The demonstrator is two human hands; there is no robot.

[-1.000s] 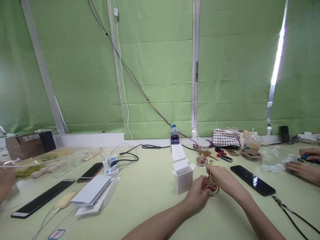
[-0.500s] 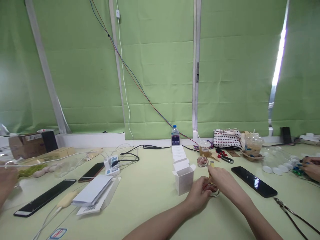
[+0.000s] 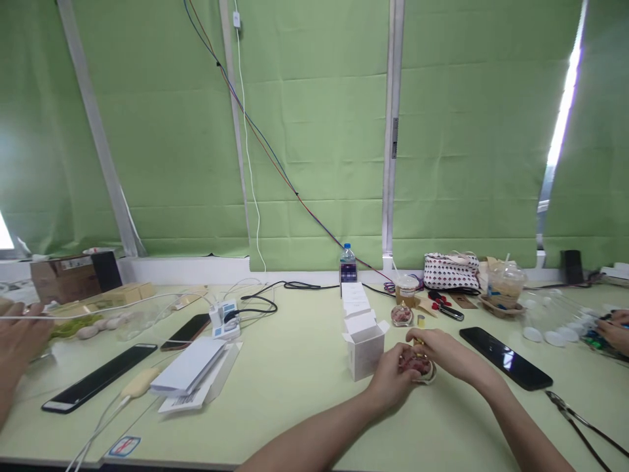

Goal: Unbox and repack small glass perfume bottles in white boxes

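Note:
My left hand [image 3: 393,377] is closed round the side of a small round glass bottle [image 3: 415,362] filled with pinkish-brown pieces. At the bottle's gold-coloured top, the fingers of my right hand [image 3: 432,349] are pinched, partly hiding it. A pale cord or band shows at the bottle's lower right edge. Behind my hands stands a second bottle [image 3: 401,315] of the same look, with a small gold-yellow cap-like piece [image 3: 421,320] beside it. Left of my left hand is an open white box [image 3: 366,354], in front of more white boxes in a row.
A black phone [image 3: 506,357] and pliers [image 3: 565,406] lie to the right. Drink cups [image 3: 407,292], a patterned pouch [image 3: 451,272] and a water bottle [image 3: 348,263] stand at the back. Leftward are folded papers [image 3: 189,367], phones and a power strip [image 3: 225,321]. Other people's hands show at both sides.
The view has shifted slightly, showing more of the table's front edge. My right hand has turned a little at the bottle's top; my left hand keeps its hold.

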